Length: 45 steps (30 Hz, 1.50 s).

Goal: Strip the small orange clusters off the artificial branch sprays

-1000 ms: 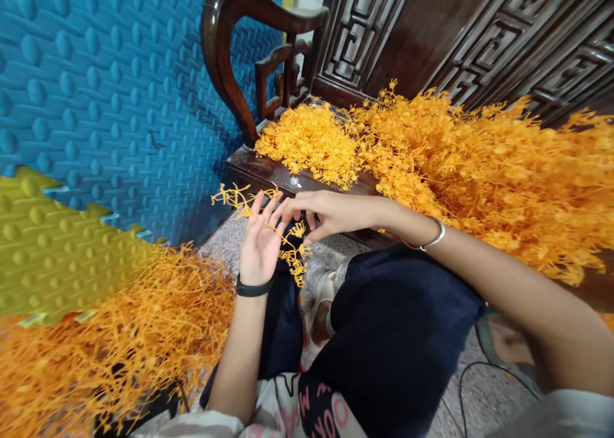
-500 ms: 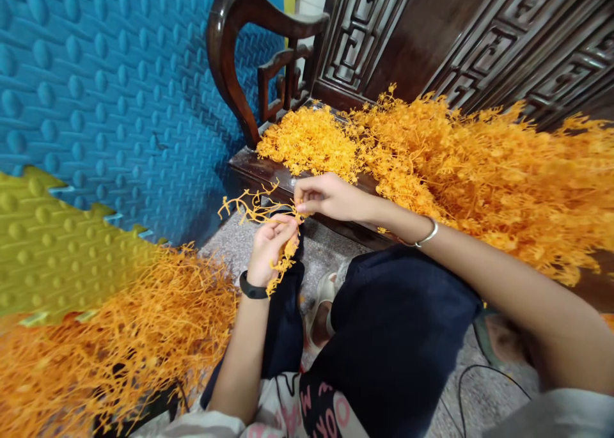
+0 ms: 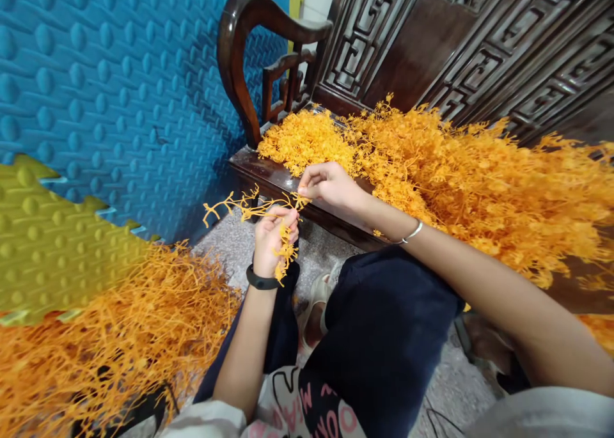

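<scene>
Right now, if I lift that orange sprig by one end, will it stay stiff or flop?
Probably bendy: the orange sprig arches between the left hand and right hand, tips curling. Likely very light: a fingertip pinch carries it. Its thin branches may snag, as in the tangled heap on the bench.

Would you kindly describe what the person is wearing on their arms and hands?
The left hand has a black band at the wrist; the right hand has a thin silver bangle. Neither wears a glove. White sleeves show at the bottom edge.
</scene>
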Each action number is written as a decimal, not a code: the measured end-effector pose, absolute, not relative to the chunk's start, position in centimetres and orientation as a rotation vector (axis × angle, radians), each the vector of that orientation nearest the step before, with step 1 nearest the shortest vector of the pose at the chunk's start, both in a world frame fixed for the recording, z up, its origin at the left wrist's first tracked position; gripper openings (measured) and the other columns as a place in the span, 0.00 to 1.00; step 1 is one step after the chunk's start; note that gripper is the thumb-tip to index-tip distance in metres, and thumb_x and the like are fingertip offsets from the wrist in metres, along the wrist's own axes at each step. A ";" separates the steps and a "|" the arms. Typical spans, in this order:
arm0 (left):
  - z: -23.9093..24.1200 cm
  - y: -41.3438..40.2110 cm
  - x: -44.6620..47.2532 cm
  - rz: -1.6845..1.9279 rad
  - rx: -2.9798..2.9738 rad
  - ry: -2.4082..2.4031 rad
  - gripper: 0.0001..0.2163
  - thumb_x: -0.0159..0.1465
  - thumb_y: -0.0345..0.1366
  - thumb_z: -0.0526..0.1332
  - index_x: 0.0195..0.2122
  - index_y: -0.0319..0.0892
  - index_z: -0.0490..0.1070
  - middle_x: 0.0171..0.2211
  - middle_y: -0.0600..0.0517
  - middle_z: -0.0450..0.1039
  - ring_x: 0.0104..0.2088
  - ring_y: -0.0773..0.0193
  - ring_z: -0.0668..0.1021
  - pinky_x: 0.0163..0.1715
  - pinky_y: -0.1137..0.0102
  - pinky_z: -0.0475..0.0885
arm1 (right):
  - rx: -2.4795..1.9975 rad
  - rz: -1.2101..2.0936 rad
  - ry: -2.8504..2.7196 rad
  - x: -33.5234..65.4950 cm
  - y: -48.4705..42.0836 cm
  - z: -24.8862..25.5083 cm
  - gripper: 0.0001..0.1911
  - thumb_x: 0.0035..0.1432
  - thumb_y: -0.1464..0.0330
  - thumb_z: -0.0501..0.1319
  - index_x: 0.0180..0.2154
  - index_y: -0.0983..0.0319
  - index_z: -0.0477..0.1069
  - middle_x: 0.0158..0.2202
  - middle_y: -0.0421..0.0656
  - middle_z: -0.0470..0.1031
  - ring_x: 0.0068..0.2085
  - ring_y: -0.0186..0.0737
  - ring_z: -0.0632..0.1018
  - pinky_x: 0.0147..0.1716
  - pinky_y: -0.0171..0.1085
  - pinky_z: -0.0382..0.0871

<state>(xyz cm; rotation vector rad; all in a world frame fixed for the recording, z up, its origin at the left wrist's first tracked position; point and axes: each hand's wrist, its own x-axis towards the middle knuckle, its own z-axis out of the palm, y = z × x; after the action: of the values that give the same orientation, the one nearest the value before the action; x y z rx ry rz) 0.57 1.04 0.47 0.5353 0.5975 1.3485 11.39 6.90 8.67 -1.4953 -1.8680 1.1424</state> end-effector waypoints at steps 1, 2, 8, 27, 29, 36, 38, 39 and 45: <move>0.4 1.1 0.5 1.336 0.508 0.582 0.12 0.47 0.35 0.67 0.23 0.39 0.62 0.14 0.60 0.61 0.12 0.79 0.61 0.12 0.81 0.52 | -1.497 1.132 -1.860 11.3 7.2 8.8 0.05 0.42 0.76 0.60 0.19 0.66 0.64 0.17 0.36 0.64 0.20 0.26 0.64 0.22 0.29 0.56; 0.3 1.1 0.4 1.318 0.475 0.565 0.13 0.46 0.35 0.68 0.23 0.39 0.62 0.14 0.61 0.60 0.12 0.79 0.60 0.11 0.82 0.51 | -1.496 1.107 -1.834 11.5 7.7 8.9 0.05 0.41 0.77 0.59 0.19 0.66 0.64 0.17 0.37 0.64 0.21 0.26 0.64 0.22 0.29 0.57; -1.1 0.9 -1.8 1.314 0.325 0.596 0.10 0.45 0.32 0.66 0.20 0.38 0.63 0.11 0.62 0.57 0.09 0.80 0.58 0.09 0.81 0.51 | -1.539 0.611 -1.166 17.1 12.3 9.4 0.07 0.44 0.78 0.53 0.20 0.63 0.58 0.20 0.36 0.63 0.20 0.25 0.64 0.18 0.27 0.54; -2.4 1.3 -2.6 1.539 0.819 0.691 0.24 0.52 0.28 0.65 0.49 0.44 0.61 0.54 0.44 0.65 0.49 0.58 0.72 0.47 0.63 0.68 | -1.306 1.336 -2.426 12.9 8.4 9.4 0.20 0.56 0.56 0.55 0.33 0.68 0.71 0.28 0.44 0.72 0.27 0.30 0.71 0.28 0.31 0.63; -2.3 1.2 -2.5 1.535 0.842 0.701 0.24 0.52 0.29 0.65 0.50 0.43 0.61 0.52 0.44 0.67 0.47 0.59 0.74 0.47 0.64 0.68 | -1.191 1.243 -2.683 11.7 7.3 9.7 0.18 0.51 0.57 0.60 0.30 0.68 0.71 0.24 0.41 0.70 0.25 0.28 0.68 0.27 0.30 0.60; -1.4 0.7 -1.9 1.420 0.739 0.718 0.26 0.48 0.31 0.68 0.47 0.42 0.62 0.38 0.50 0.74 0.31 0.69 0.76 0.35 0.72 0.71 | -1.133 1.126 -2.550 11.7 7.3 8.4 0.10 0.53 0.66 0.59 0.28 0.69 0.69 0.22 0.38 0.66 0.24 0.26 0.62 0.25 0.30 0.55; -1.1 0.4 -1.3 1.348 0.725 0.752 0.26 0.44 0.31 0.70 0.44 0.41 0.63 0.32 0.53 0.75 0.24 0.73 0.74 0.28 0.76 0.69 | -1.145 1.189 -2.423 11.9 7.2 8.5 0.09 0.53 0.68 0.59 0.29 0.69 0.68 0.23 0.39 0.66 0.25 0.26 0.63 0.26 0.30 0.56; -1.0 0.3 -0.9 1.310 0.714 0.772 0.24 0.44 0.32 0.70 0.42 0.40 0.63 0.28 0.54 0.74 0.20 0.75 0.72 0.22 0.78 0.66 | -1.151 1.200 -2.381 11.9 7.1 8.6 0.08 0.53 0.69 0.58 0.29 0.69 0.67 0.23 0.39 0.66 0.25 0.26 0.63 0.25 0.30 0.57; -1.0 -0.2 0.9 1.296 0.614 0.740 0.20 0.46 0.38 0.68 0.38 0.39 0.65 0.27 0.52 0.74 0.16 0.75 0.68 0.13 0.78 0.54 | -1.180 1.236 -2.352 12.3 6.6 9.1 0.06 0.53 0.70 0.58 0.26 0.67 0.65 0.21 0.36 0.62 0.23 0.25 0.62 0.23 0.29 0.55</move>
<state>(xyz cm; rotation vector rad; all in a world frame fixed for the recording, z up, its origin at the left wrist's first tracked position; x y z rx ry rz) 0.86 -0.19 -1.02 0.6140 0.7397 1.2962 12.32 6.65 9.05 -1.1801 -2.3521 1.2356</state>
